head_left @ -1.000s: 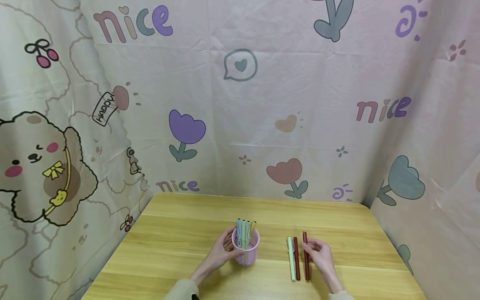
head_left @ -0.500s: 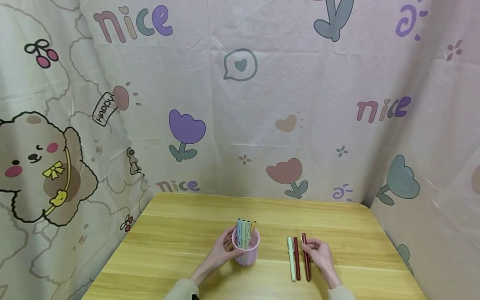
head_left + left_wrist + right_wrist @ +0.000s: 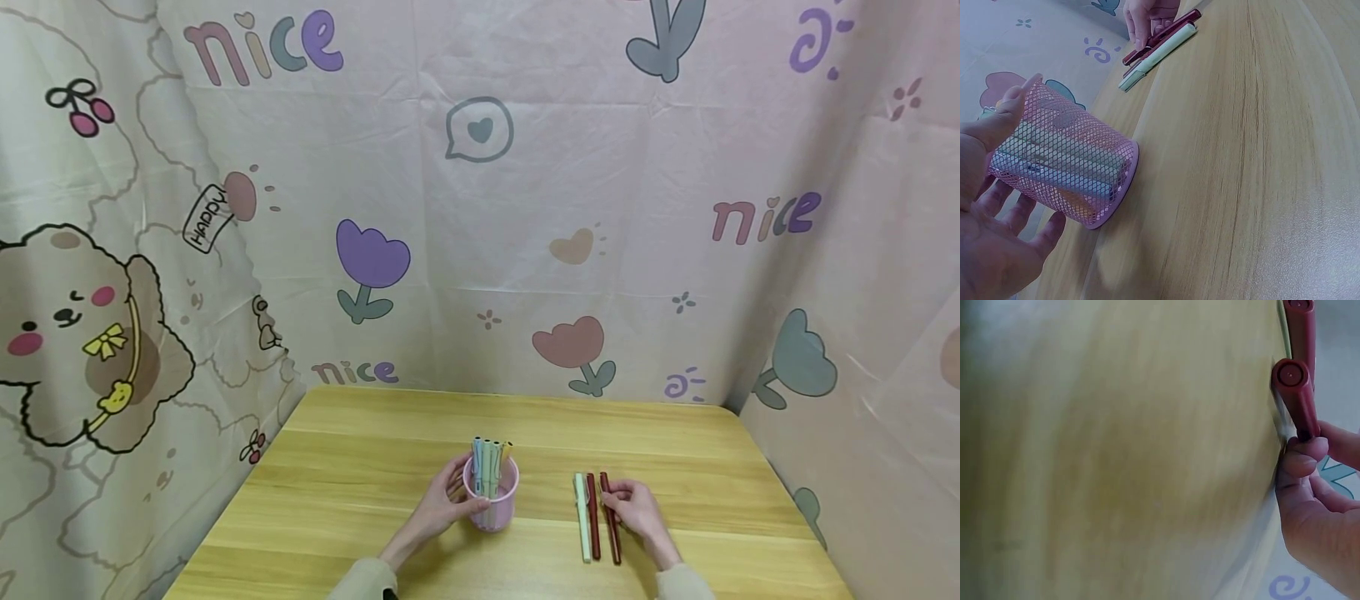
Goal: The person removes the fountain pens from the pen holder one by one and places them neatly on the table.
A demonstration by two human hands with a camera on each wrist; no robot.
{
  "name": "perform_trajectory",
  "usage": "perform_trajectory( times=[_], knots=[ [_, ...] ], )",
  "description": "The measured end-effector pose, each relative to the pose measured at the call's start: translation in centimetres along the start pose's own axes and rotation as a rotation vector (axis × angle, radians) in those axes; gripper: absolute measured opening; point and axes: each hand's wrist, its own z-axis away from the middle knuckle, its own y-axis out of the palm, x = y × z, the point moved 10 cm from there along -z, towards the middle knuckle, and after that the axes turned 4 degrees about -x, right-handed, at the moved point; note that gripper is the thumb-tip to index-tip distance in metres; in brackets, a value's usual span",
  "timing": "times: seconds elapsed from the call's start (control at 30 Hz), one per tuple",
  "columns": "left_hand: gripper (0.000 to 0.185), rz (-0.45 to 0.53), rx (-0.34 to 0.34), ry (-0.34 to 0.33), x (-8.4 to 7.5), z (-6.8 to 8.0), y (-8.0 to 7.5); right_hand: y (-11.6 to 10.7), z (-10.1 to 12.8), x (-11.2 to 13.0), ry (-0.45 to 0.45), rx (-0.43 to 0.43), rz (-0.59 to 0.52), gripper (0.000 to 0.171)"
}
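On the left, my left hand (image 3: 438,507) curls round a pink mesh pen holder (image 3: 504,510) that stands upright on the table. Several pens (image 3: 487,467) in blue, pale green and yellow stand inside it; their lower parts show through the mesh in the left wrist view (image 3: 1060,156). My right hand (image 3: 637,510) pinches a dark red pen (image 3: 611,521) near its far end. In the right wrist view, the same red pen (image 3: 1297,400) juts out from the fingertips. Just left of it lie a second dark red pen (image 3: 594,517) and a pale green pen (image 3: 582,518), side by side.
The wooden table (image 3: 375,433) has its back edge against a hanging printed cloth (image 3: 480,250). More of that cloth closes off the left and right sides. Table surface lies between the pen holder and the row of pens.
The far end of the pinched red pen has swung left and slightly nearer, towards the other red pen. My right hand has shifted a little left. The left hand and pen holder keep their place.
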Motion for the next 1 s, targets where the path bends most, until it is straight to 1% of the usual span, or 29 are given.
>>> perform_trajectory(
  times=[0.1,0.17,0.33,0.63,1.0],
  knots=[
    [0.091,-0.006,0.002,0.010,0.02,-0.03,0.00,0.18,0.07,0.05,-0.010,0.010,0.000,0.025],
    [0.091,-0.011,0.001,0.013,0.10,-0.06,-0.05,0.33,0.18,0.22,-0.011,0.024,0.025,0.024],
    [0.090,-0.016,-0.003,0.009,0.16,-0.09,-0.23,0.74,0.25,0.55,-0.011,0.059,0.062,0.027],
    [0.090,-0.014,-0.003,0.001,0.01,-0.06,-0.16,0.65,0.14,0.43,-0.036,0.051,0.069,0.032],
    [0.091,-0.021,0.000,0.005,-0.01,-0.03,-0.04,0.81,0.37,0.52,-0.022,0.069,0.074,0.038]
  ],
)
